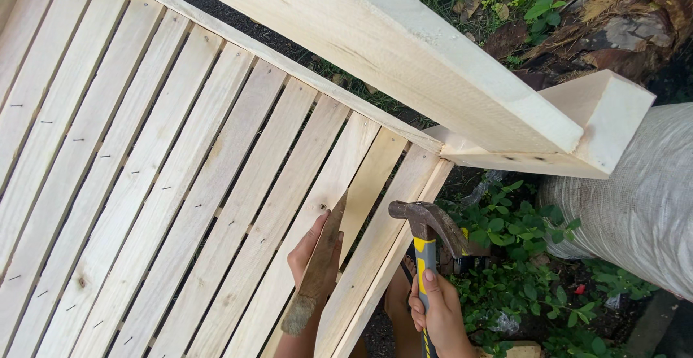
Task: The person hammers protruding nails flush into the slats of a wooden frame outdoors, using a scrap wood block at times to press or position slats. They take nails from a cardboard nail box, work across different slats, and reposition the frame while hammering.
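My left hand (307, 253) grips a weathered brown wooden wedge (321, 260), its pointed tip pushed into the gap between two pale slats (339, 185) near the right end of a slatted wooden panel (166, 177). My right hand (437, 311) holds a claw hammer (426, 224) by its grey and yellow handle, the rusty head raised just right of the last slat. The hammer head is apart from the wedge.
Thick pale beams (447, 76) of the frame cross overhead at the upper right. A grey woven sack (635, 206) lies at right. Green plants (520, 257) and dirt cover the ground below. Small nails dot the slats at left.
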Available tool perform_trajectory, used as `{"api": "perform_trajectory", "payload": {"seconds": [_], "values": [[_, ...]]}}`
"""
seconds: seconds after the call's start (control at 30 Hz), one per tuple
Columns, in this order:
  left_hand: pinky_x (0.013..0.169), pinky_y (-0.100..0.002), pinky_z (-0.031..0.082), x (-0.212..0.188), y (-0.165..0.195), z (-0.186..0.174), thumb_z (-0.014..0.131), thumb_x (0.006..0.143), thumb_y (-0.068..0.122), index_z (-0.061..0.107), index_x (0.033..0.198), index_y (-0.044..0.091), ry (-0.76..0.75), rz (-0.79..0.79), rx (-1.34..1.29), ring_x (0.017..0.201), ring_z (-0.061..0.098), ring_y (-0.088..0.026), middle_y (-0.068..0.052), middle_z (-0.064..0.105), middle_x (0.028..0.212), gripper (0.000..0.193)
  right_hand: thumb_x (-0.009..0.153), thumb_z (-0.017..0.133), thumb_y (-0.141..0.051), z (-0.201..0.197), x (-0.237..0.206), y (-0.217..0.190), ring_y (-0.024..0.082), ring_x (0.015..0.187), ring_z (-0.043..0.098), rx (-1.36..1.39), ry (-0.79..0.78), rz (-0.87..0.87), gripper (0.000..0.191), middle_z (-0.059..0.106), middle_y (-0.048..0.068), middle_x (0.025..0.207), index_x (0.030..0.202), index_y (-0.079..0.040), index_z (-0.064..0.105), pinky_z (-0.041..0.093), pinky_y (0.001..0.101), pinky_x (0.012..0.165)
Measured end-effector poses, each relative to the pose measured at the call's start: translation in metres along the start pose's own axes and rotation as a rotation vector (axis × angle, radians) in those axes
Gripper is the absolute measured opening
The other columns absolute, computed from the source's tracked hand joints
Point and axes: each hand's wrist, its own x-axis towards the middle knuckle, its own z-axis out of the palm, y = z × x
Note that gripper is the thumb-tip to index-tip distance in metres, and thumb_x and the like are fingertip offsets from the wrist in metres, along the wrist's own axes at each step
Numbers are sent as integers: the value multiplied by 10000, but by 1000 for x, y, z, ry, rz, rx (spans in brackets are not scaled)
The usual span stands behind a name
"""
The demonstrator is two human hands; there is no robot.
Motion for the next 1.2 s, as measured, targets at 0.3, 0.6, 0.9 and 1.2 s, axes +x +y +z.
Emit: {"api": "perform_trajectory", "payload": {"seconds": [0.3, 0.6, 0.9, 1.2], "values": [[873, -317, 601, 16, -12, 13, 773, 841, 152, 644, 1353, 159, -95, -73, 157, 1012, 779, -194, -106, 785, 1121, 528, 1037, 446, -407, 1, -30, -8, 124, 689, 504, -328, -229, -316, 399, 502, 80, 863, 1126, -28, 535, 429, 296, 614], [935, -310, 542, 32, -17, 32, 705, 867, 113, 616, 1418, 321, -125, -191, 202, 1115, 740, -214, -81, 763, 1193, 595, 1120, 218, -265, 64, 91, 24, 226, 1525, 271, -1453, 417, -178, 508, 341, 94, 1642, 1591, -95, 306, 153, 356, 1267], [980, -346, 537, 27, -17, 34, 681, 805, 41, 651, 1401, 230, -55, -62, 136, 1193, 708, -264, -130, 751, 1252, 626, 1056, 313, -309, 0, -4, 50, 250, 1284, 415, -1003, -188, -419, 487, 467, 124, 1404, 1477, -75, 393, 279, 390, 1081], [879, -333, 560, 30, -1, 32, 630, 839, 67, 659, 1380, 224, -80, -149, 162, 1063, 751, -265, -122, 765, 1178, 563, 1026, 458, -374, -11, 1, 51, 230, 1053, 605, -1104, -291, -369, 442, 614, 116, 1169, 1372, -104, 512, 447, 379, 938]]}}
